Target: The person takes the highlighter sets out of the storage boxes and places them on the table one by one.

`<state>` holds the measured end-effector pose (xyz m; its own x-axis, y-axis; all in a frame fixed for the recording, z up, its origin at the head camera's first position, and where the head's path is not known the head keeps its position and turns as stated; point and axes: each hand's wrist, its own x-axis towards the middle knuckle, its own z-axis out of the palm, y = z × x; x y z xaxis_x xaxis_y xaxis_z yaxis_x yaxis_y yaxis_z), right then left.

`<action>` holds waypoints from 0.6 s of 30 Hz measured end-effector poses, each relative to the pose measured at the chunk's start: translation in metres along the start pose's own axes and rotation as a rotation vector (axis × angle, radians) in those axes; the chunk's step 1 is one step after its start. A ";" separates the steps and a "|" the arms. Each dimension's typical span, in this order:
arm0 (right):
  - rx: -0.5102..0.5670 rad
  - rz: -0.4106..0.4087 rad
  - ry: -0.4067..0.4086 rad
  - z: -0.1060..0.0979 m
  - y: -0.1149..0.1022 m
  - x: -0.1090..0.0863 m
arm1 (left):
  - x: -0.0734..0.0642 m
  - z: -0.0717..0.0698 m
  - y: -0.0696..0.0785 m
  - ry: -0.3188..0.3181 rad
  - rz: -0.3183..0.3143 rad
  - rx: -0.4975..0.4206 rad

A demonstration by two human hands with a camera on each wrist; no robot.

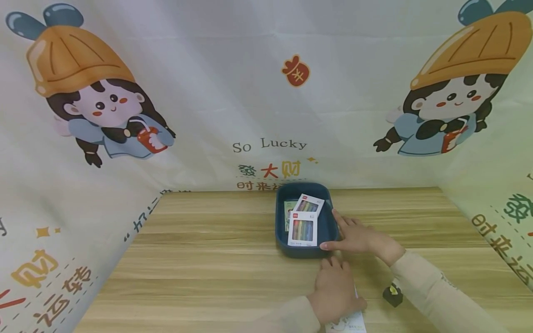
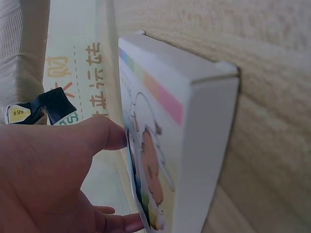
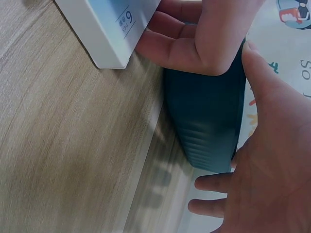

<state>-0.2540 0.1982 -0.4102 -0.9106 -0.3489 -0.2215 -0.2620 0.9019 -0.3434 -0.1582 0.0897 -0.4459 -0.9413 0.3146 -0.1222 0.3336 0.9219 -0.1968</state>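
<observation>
A flat white box with a rainbow strip and a cartoon animal lies on the wooden table, mostly under my left hand. That hand grips it, with the thumb along one edge and the fingers bent at its far end. Just beyond sits a dark blue bin. My right hand rests at the bin's near right corner, fingers spread and fairly straight, thumb on the rim. Inside the bin are two white boxes of coloured sticks, the front box overlapping the rear box.
A green printed card or box shows partly behind the white boxes in the bin. By the right sleeve is a small black piece with a yellow label. A printed cloth backdrop rises behind the table and on both sides.
</observation>
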 end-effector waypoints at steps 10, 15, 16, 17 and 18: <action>-0.006 -0.005 0.004 0.000 -0.001 0.000 | -0.003 0.001 0.002 -0.020 -0.041 -0.035; 0.003 -0.009 0.005 0.001 0.000 0.000 | -0.008 0.001 0.006 -0.029 -0.086 -0.010; 0.005 -0.009 0.006 0.001 0.001 0.000 | -0.010 0.001 0.006 -0.026 -0.091 -0.003; 0.006 -0.009 0.008 0.001 0.001 0.000 | -0.011 0.000 0.007 -0.024 -0.093 0.008; 0.006 -0.009 0.009 0.001 0.001 0.000 | -0.013 -0.001 0.007 -0.024 -0.094 0.015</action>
<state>-0.2538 0.1988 -0.4116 -0.9112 -0.3544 -0.2102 -0.2682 0.8974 -0.3503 -0.1434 0.0924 -0.4452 -0.9671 0.2213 -0.1258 0.2449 0.9435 -0.2233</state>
